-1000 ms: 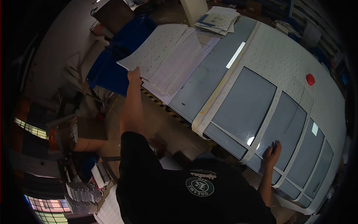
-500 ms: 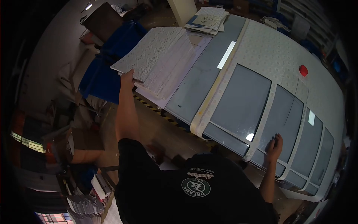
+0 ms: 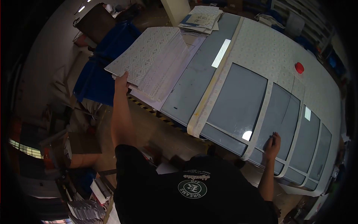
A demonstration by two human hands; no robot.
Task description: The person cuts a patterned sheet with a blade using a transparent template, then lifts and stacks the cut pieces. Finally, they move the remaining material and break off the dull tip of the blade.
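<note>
My left hand (image 3: 122, 81) is closed on the near corner of a stack of white patterned fabric sheets (image 3: 151, 50), thumb on top and fingers curled under the edge. The stack's layered edges fan out toward the right, over the end of the table. My right hand (image 3: 273, 146) holds nothing; its fingers are loosely extended over a grey glass panel (image 3: 280, 115) near the table's front side. Around that panel run pale patterned fabric strips (image 3: 261, 108), part of the white cloth with rectangular openings spread across the table.
A red round object (image 3: 299, 67) rests on the patterned cloth (image 3: 268, 44). At the far end lies another pile of sheets (image 3: 201, 20). Blue bins (image 3: 95, 76) stand beyond the left table end, and a cardboard box (image 3: 84, 149) is on the floor at left.
The whole view has shifted slightly, so the table and stack appear a little further left. My left hand keeps its hold on the sheet corner; my right hand stays over the glass.
</note>
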